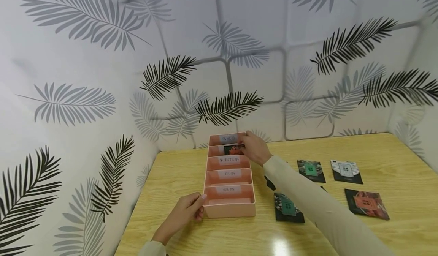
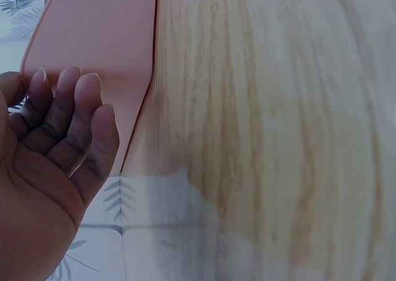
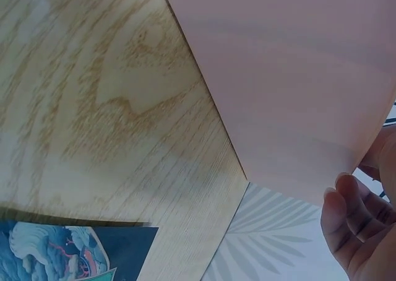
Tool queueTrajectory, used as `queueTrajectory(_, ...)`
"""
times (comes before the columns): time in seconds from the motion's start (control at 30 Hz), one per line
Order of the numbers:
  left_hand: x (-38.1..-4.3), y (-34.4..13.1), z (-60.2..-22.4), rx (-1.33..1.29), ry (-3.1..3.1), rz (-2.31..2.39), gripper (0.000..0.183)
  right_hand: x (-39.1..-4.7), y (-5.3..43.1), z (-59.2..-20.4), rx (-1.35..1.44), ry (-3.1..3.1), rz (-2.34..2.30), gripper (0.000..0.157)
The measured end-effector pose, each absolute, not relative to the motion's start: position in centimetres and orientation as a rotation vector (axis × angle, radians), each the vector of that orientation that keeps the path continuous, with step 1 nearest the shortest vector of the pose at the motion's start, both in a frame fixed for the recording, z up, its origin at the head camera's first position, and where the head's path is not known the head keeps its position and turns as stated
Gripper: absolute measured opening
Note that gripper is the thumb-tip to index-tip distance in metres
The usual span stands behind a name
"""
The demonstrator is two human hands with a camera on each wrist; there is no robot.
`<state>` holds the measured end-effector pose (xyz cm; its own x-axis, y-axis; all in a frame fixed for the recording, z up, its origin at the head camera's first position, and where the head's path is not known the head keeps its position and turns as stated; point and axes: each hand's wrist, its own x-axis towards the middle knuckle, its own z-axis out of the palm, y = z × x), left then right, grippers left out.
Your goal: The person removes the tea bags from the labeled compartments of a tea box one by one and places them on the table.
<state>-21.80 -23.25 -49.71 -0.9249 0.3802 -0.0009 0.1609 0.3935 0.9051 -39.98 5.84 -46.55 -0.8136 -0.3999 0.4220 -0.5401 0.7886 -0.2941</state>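
A long pink compartment box (image 1: 230, 211) stands on the table, with paper labels in Chinese on its dividers. My left hand (image 1: 186, 210) grips its near left corner, thumb at the rim and fingers against the outer wall. At the far right end, my right hand (image 1: 256, 148) holds the box's rim; in the right wrist view the fingers of this hand (image 3: 362, 222) lie along the outside wall. One black and red tea sachet (image 1: 232, 150) sits in the second compartment from the back, close to the right fingertips. The other compartments show only pink surfaces and labels.
Right of the box, several flat tea sachets lie on the wooden table (image 1: 171, 180): two green-labelled ones (image 1: 310, 171) (image 1: 289, 209), a white one (image 1: 346, 171) and a red one (image 1: 367, 204). My right sleeve (image 1: 308, 199) partly covers others. A leaf-patterned wall (image 1: 246, 77) rises behind.
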Motion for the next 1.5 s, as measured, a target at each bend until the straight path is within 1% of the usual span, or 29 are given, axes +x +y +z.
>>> queueTrajectory(0.57,-21.8,-23.2,-49.8,0.455,2.413,1.577,0.049,-39.8,5.8,-46.8,0.755,-2.579,0.463,0.008)
queueTrajectory(0.77,-21.7,-23.1,-49.7,0.441,2.419,1.574,0.049,-39.8,5.6,-46.7,0.728,-2.615,0.436,0.004)
queueTrajectory(0.97,-21.6,-23.1,-49.6,0.432,2.418,1.580,0.048,-40.2,5.3,-46.2,0.705,-2.704,0.415,0.016)
queueTrajectory(1.07,-21.7,-23.1,-49.7,0.432,2.423,1.570,0.048,-40.3,5.5,-45.8,0.732,-2.723,0.400,0.019)
queueTrajectory(1.37,-21.8,-23.3,-50.0,0.447,2.422,1.572,0.047,-40.4,6.0,-45.4,0.879,-2.800,0.481,0.005)
queueTrajectory(1.5,-21.8,-23.3,-50.0,0.450,2.422,1.575,0.048,-40.2,6.3,-45.1,0.909,-2.795,0.532,0.004)
